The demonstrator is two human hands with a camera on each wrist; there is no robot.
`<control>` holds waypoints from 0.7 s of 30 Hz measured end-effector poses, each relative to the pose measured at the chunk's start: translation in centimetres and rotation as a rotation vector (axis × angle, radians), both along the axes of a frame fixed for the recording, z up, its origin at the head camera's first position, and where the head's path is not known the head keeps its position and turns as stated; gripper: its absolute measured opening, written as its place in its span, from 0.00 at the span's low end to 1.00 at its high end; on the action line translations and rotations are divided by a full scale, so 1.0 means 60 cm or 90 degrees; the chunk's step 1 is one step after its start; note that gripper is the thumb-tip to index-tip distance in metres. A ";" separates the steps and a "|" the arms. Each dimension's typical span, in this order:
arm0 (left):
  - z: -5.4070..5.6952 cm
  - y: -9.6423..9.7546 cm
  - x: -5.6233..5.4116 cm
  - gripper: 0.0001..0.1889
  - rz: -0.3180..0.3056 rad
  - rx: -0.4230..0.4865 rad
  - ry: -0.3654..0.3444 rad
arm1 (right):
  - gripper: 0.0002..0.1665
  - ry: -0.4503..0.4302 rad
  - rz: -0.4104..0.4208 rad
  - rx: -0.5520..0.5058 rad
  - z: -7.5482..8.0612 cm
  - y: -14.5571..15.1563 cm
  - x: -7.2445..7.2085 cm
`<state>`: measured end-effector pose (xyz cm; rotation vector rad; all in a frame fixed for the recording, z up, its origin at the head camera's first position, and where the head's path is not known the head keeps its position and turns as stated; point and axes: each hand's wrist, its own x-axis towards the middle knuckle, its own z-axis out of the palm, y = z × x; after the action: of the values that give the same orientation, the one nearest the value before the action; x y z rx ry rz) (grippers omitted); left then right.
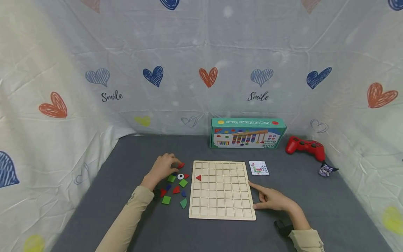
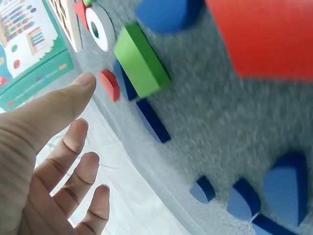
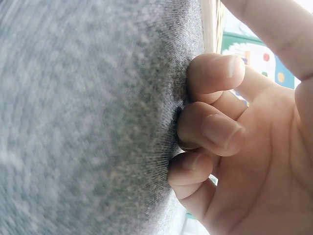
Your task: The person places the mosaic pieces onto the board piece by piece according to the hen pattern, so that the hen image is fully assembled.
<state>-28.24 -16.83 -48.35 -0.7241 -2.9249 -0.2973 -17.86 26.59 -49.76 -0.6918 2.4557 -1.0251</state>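
My left hand (image 1: 163,167) hovers at the far end of a scatter of small coloured pieces. In the left wrist view its thumb and fingers are spread apart, close to a red piece (image 2: 110,84) but not gripping it. Around it lie a green square (image 1: 171,179), a white ring (image 2: 106,34) and several blue pieces (image 2: 203,190). To their right is a wooden grid board (image 1: 221,190) with one red triangle (image 1: 198,177) in its left column. My right hand (image 1: 274,198) touches the board's right edge with index finger and thumb; its other fingers curl loosely above the cloth.
Just right of the board lies a small pattern card (image 1: 259,168). A green game box (image 1: 248,133) stands behind it against the heart-printed curtain. At the back right are a red game controller (image 1: 305,147) and a small dark figure (image 1: 326,169).
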 end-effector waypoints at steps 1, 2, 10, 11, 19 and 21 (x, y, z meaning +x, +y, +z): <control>0.000 -0.002 -0.003 0.16 0.002 -0.004 0.000 | 0.49 0.002 0.001 0.000 0.000 0.000 0.000; -0.001 -0.003 -0.006 0.16 0.001 -0.009 0.002 | 0.49 0.003 0.001 -0.001 -0.001 0.000 0.000; -0.002 -0.011 -0.029 0.16 -0.008 -0.023 -0.021 | 0.49 0.014 0.007 0.017 -0.008 0.002 -0.002; -0.002 -0.011 -0.033 0.16 -0.016 -0.024 -0.022 | 0.49 0.015 0.006 0.020 -0.009 0.002 -0.002; -0.006 -0.017 -0.056 0.18 -0.071 -0.035 -0.063 | 0.49 0.013 0.008 0.010 -0.006 0.002 0.000; -0.006 -0.017 -0.059 0.18 -0.083 -0.036 -0.072 | 0.49 0.015 0.007 0.008 -0.004 0.002 0.000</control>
<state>-31.76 -17.84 -48.72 -0.9379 -3.0090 -0.2780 -17.87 26.73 -50.02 -0.7169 2.4725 -1.0025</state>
